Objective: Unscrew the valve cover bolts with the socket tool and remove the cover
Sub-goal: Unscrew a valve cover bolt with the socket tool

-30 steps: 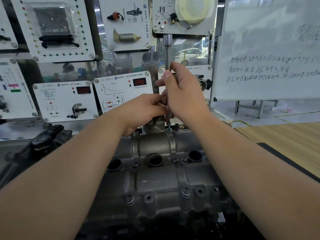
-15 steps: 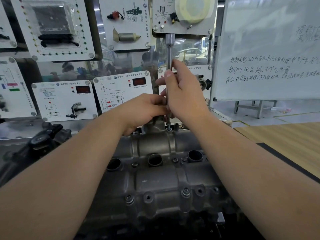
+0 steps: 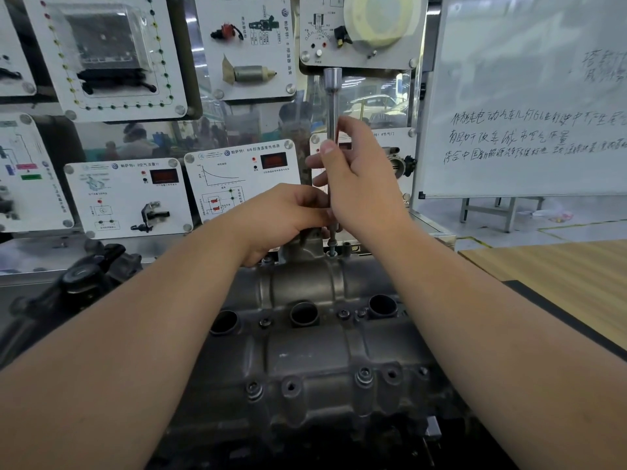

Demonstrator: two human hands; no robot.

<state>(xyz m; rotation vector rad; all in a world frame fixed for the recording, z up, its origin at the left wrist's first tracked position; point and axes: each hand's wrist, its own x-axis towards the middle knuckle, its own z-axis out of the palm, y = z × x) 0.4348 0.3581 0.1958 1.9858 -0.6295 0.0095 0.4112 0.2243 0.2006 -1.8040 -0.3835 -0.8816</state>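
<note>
The grey metal valve cover (image 3: 305, 354) lies in front of me, with three round plug holes and several bolts along its near edge. A long steel socket tool (image 3: 331, 96) stands upright over a bolt (image 3: 332, 253) at the cover's far edge. My right hand (image 3: 359, 178) holds the tool's shaft, thumb up along it. My left hand (image 3: 285, 215) grips the shaft lower down, just above the cover. The tool's lower tip shows between the hands and the bolt.
White training panels (image 3: 129, 195) with sensors hang behind the engine. A whiteboard (image 3: 529, 96) with handwriting stands at the right. A wooden bench top (image 3: 559, 283) lies to the right, and a black engine part (image 3: 84, 276) sits at the left.
The socket tool and both hands have stayed at the far bolt. My right hand's fingers have shifted slightly on the shaft.
</note>
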